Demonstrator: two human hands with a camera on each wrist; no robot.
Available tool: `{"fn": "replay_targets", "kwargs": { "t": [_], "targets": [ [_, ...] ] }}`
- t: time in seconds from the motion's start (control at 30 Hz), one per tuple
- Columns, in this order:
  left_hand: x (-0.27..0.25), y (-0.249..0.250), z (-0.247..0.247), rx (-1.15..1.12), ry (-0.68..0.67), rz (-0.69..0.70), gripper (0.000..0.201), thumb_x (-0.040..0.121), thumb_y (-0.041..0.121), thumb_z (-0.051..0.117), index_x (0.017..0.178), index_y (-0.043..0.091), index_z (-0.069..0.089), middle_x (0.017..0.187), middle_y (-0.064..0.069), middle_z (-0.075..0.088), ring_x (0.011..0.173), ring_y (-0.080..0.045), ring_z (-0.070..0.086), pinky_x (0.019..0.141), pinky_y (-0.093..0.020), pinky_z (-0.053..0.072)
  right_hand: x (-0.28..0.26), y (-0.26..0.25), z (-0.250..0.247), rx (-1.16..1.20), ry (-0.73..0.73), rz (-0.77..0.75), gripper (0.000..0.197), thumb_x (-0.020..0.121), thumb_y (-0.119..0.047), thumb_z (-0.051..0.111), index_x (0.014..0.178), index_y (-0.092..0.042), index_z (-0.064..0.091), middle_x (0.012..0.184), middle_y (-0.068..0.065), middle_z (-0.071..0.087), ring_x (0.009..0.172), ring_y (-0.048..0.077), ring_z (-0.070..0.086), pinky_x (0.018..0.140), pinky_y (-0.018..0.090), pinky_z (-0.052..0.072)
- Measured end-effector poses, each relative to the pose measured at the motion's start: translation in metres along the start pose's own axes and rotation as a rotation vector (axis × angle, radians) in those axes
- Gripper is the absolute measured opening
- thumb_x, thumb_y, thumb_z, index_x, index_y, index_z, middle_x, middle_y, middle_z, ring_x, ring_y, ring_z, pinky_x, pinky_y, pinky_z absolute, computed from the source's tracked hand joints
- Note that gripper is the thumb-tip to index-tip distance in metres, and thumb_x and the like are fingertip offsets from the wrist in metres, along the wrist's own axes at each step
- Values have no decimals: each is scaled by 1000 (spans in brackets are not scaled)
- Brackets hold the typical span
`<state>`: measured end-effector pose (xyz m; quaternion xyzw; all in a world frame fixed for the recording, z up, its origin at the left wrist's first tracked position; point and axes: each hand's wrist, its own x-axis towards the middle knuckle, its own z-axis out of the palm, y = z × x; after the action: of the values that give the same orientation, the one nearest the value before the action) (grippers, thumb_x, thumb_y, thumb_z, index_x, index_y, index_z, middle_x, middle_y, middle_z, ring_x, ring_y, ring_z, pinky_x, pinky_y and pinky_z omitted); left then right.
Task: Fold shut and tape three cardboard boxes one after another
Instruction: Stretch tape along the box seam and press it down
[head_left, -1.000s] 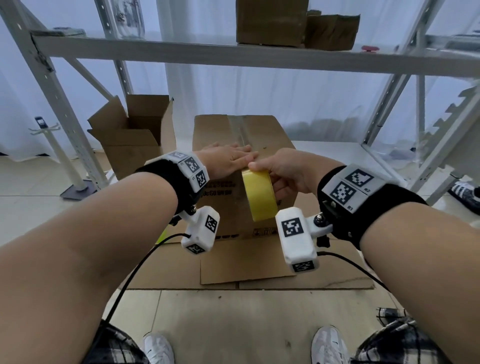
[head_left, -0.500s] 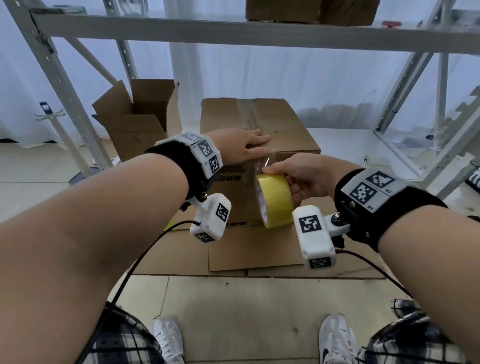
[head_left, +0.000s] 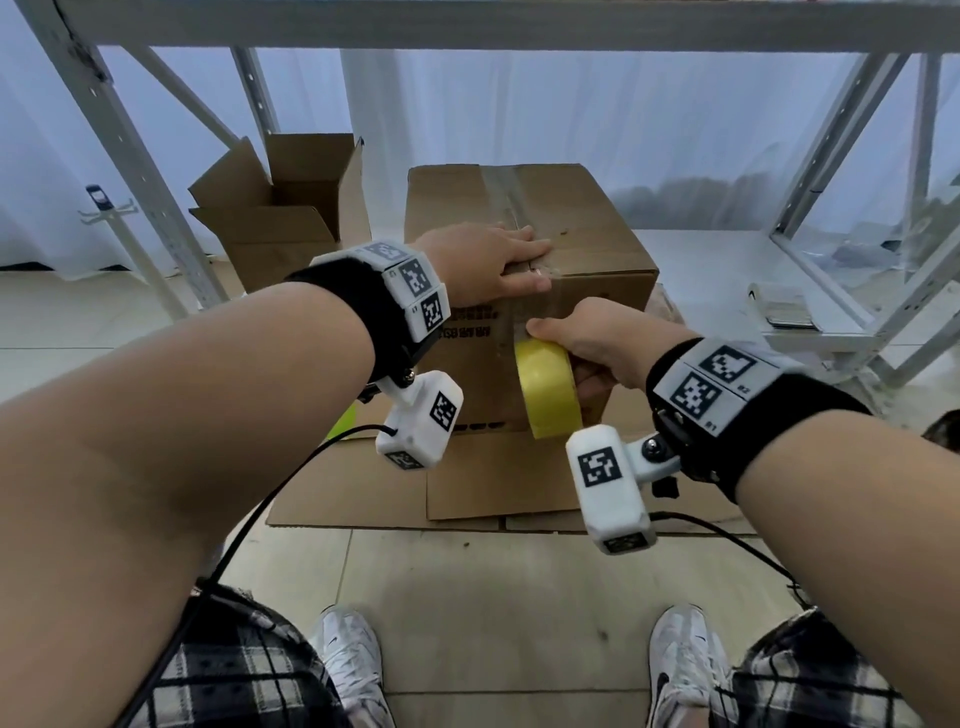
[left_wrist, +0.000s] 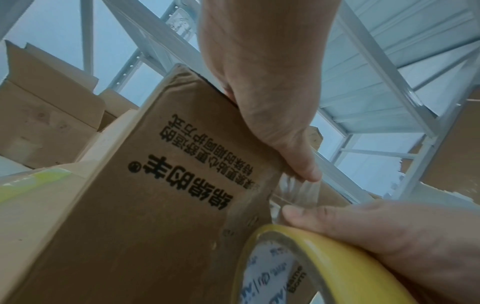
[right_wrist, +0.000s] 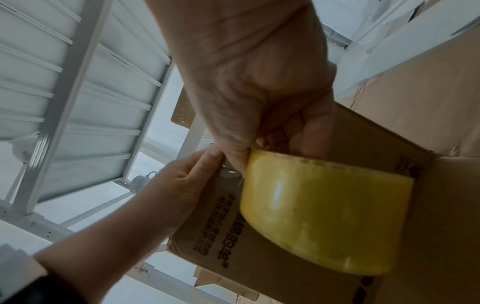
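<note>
Since the earlier frames: yellow tape roll (head_left: 550, 387) lowered from the top edge down the front face of the closed cardboard box (head_left: 576, 228); head view tipped downward. Right hand (head_left: 605, 340): grip wrapped round the roll, thumb on its outer turn, a clear strip of tape (left_wrist: 296, 189) running from roll to the box's upper front edge. Left hand (head_left: 491, 262): fingers flat on the box top at the front edge, thumb pressing the strip at the corner. Closed box: on flattened cardboard (head_left: 498, 488) on the floor. Second box (head_left: 280, 208): flaps open, just beside, left. Metal shelving frame (head_left: 130, 135): behind.
</note>
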<state>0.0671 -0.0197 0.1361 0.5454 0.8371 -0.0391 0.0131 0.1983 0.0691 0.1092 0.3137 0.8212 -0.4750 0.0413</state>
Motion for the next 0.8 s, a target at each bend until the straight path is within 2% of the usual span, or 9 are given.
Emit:
{"fn": "replay_targets", "kwargs": {
  "t": [0.13, 0.27, 0.37, 0.5, 0.6, 0.67, 0.73, 0.8],
  "targets": [
    [2, 5, 5, 51, 53, 50, 65, 100, 48, 33, 153, 15, 14, 161, -3, 8, 147, -15, 8, 116, -30, 11, 0, 3, 1, 77, -26, -6, 33, 97, -37, 54, 81, -9, 51, 65, 7, 55, 50, 18, 57, 40, 24, 51],
    [2, 4, 12, 32, 58, 33, 68, 100, 50, 27, 153, 11, 7, 161, -6, 5, 147, -15, 7, 116, -25, 6, 0, 4, -2, 94, -86, -14, 33, 95, -40, 56, 85, -9, 53, 66, 7, 56, 38, 12, 58, 37, 20, 47],
    [5, 3, 14, 33, 72, 38, 74, 98, 55, 25, 153, 11, 2, 160, -7, 5, 147, -16, 8, 116, -26, 7, 3, 4, -2, 52, -89, -22, 35, 94, -42, 56, 86, -9, 53, 68, 8, 57, 47, 16, 60, 40, 23, 50],
    [10, 3, 12, 78, 46, 32, 76, 96, 57, 29, 153, 12, 4, 160, -7, 5, 147, -18, 9, 116, -28, 9, 10, 9, 0, 55, -67, -24, 34, 95, -42, 54, 86, -10, 52, 73, 8, 57, 61, 21, 60, 49, 28, 54],
    [13, 4, 11, 111, 40, 42, 79, 95, 56, 33, 153, 10, 5, 160, -9, 3, 147, -18, 6, 117, -29, 6, 16, 12, 5, 103, -62, -29, 34, 95, -42, 54, 88, -9, 54, 72, 8, 55, 59, 22, 58, 44, 26, 52],
    [16, 4, 12, 116, 43, 34, 79, 96, 55, 35, 152, 9, 5, 160, -9, 3, 147, -18, 7, 118, -30, 9, 19, 15, 6, 124, -42, -35, 36, 94, -45, 54, 87, -10, 53, 71, 7, 54, 58, 21, 57, 40, 23, 50],
    [18, 4, 14, 123, 67, 28, 80, 96, 54, 36, 152, 7, 5, 160, -10, 5, 147, -18, 9, 117, -30, 11, 21, 18, 3, 91, -19, -52, 41, 93, -50, 53, 87, -9, 55, 70, 6, 56, 57, 20, 58, 41, 23, 50],
    [18, 4, 17, 133, 91, 30, 80, 96, 53, 38, 152, 7, 5, 160, -10, 6, 147, -19, 10, 116, -28, 10, 20, 21, -6, -17, -29, -76, 52, 91, -56, 51, 90, -5, 59, 69, 8, 61, 55, 18, 62, 48, 26, 55]
  ]
}}
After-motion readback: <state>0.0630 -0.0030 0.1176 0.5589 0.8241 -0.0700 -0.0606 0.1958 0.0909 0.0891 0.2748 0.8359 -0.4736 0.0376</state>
